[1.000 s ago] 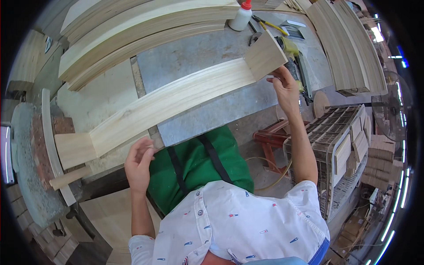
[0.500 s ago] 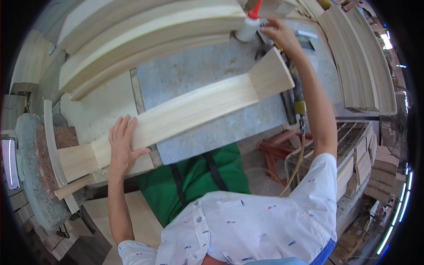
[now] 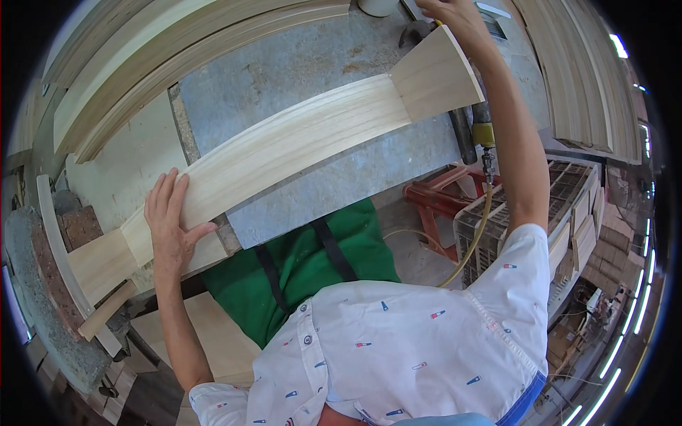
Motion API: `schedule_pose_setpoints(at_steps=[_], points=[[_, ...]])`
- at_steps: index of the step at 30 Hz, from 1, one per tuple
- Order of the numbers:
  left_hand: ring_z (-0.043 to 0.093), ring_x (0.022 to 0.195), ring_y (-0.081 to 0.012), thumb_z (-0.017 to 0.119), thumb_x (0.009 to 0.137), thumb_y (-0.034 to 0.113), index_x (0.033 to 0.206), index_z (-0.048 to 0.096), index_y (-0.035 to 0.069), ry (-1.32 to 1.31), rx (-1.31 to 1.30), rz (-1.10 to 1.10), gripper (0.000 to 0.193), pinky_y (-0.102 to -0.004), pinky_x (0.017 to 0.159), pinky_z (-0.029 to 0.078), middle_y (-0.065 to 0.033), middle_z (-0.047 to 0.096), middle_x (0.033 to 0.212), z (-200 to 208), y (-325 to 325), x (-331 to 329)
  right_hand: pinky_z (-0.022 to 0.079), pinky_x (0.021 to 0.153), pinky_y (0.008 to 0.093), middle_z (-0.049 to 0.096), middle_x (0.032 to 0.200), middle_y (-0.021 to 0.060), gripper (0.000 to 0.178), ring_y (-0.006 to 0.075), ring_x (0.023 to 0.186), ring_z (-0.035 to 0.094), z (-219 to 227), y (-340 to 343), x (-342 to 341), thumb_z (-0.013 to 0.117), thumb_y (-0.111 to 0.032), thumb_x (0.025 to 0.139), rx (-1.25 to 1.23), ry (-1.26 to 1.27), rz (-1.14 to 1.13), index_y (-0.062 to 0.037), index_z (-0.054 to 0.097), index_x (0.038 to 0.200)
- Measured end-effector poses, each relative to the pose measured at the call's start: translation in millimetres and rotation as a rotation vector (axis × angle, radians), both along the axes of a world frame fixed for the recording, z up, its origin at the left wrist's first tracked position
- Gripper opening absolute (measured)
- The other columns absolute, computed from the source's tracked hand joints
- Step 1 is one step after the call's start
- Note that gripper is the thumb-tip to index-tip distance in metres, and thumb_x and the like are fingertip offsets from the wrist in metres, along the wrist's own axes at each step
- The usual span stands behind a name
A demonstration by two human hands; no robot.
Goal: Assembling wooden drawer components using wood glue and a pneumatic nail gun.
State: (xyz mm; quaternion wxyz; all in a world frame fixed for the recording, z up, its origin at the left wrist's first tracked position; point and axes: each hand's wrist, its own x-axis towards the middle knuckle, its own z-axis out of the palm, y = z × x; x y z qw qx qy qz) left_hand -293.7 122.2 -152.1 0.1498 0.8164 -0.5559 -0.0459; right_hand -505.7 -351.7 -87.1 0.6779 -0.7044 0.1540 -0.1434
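My left hand (image 3: 170, 220) lies flat on a long pale wooden board (image 3: 284, 153), its fingers stretched and the thumb apart. At the board's right end a flared wooden end piece (image 3: 437, 74) stands at an angle. Another short wooden piece (image 3: 105, 263) joins the left end. My right hand (image 3: 455, 18) reaches past the flared piece to the far side, its fingers mostly cut off by the picture's upper edge. Near it are the base of a white bottle (image 3: 378, 6) and a dark, curved metal tool head (image 3: 415, 33).
Curved wooden boards lie stacked at the far left (image 3: 192, 50) and far right (image 3: 575, 85). A concrete block (image 3: 42, 305) stands at the left. Beneath my right arm, a yellow hose (image 3: 477, 245) runs from a metal coupling (image 3: 488, 163). A plastic crate (image 3: 526, 192) holds wood pieces.
The view has shifted, so the bench and boards sit higher and further left. My right hand stays beside the bottle, now partly out of the picture; my left hand stays flat on the board.
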Motion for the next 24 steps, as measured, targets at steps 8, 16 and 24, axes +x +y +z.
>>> schedule_pose_setpoints(at_steps=[8, 16, 24], points=[[0.046, 0.122, -0.0346, 0.078, 0.059, 0.028, 0.118, 0.057, 0.002, -0.088, -0.036, -0.099, 0.068, -0.0479, 0.102, 0.033, -0.0170, 0.052, 0.129, 5.8, 6.1, 4.5, 0.045, 0.091, 0.0314, 0.058, 0.119, 0.0149, 0.045, 0.0220, 0.111, 0.056, -2.7, 78.5, -75.2, 0.055, -0.012, 0.084, -0.098, 0.004, -0.427, 0.0023, 0.050, 0.126], [0.060, 0.100, -0.0318, 0.071, 0.071, 0.006, 0.104, 0.061, -0.001, -0.217, -0.206, -0.276, 0.035, -0.0379, 0.083, 0.049, -0.0162, 0.063, 0.104, 24.1, 1.9, -0.9, 0.045, 0.090, 0.0313, 0.063, 0.107, 0.0127, 0.041, 0.0201, 0.099, 0.059, -26.6, 119.1, -62.9, 0.051, -0.006, 0.083, -0.387, 0.165, -0.326, 0.0024, 0.051, 0.123], [0.058, 0.083, -0.0308, 0.056, 0.084, 0.001, 0.102, 0.061, 0.001, -0.301, -0.337, -0.151, 0.018, -0.0398, 0.075, 0.045, -0.0150, 0.061, 0.090, 81.1, -1.5, 0.4, 0.051, 0.068, 0.0264, 0.066, 0.095, 0.0090, 0.027, 0.0134, 0.077, 0.061, 3.9, 111.0, -61.5, 0.046, -0.006, 0.086, -0.541, 0.184, -0.396, 0.0036, 0.061, 0.107]])
